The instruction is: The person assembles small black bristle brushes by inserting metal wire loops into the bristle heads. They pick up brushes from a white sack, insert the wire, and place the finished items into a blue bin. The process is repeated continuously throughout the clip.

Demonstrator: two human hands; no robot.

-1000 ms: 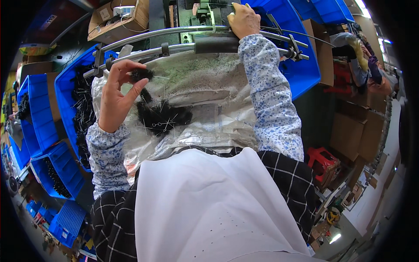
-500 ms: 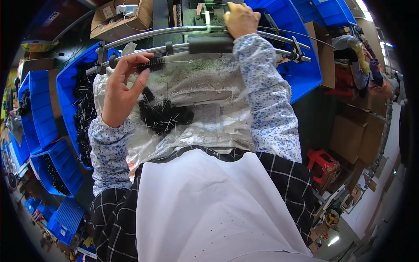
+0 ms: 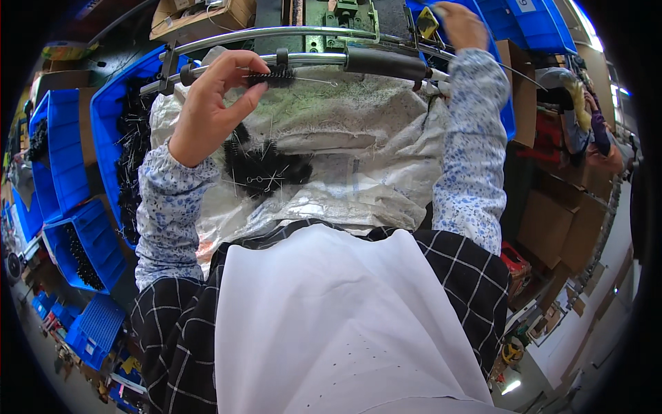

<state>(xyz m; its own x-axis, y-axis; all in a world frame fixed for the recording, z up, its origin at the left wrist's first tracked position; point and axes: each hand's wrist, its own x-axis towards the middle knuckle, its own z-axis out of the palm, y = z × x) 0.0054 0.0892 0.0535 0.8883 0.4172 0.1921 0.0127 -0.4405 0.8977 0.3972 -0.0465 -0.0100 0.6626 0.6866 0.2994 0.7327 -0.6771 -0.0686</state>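
My left hand (image 3: pixel 215 107) pinches a small black-bristled wire brush (image 3: pixel 279 77) between thumb and fingers. The brush's bare wire stem, ending in a little loop, points right. Just below lies a pile of similar black brushes (image 3: pixel 265 169) with looped wire ends, on a white woven sack (image 3: pixel 345 186) spread before me. My right hand (image 3: pixel 463 26) is at the upper right, beyond the metal rails (image 3: pixel 303 58). It is beside a yellowish piece (image 3: pixel 427 23) at the machine's edge. Its fingers are smeared by motion, so I cannot tell whether they hold anything.
A black sleeve (image 3: pixel 385 63) covers part of the near rail. Behind the rails stands a green metal machine (image 3: pixel 338 24). A blue bin (image 3: pixel 103 124) of black brushes is at the left, more blue bins (image 3: pixel 89 245) beyond it. Another person (image 3: pixel 586 114) works at the far right.
My right hand has moved right, away from the machine's middle. My left hand has risen slightly to the right, still pinching the brush. The machine and rails now appear farther right in view.
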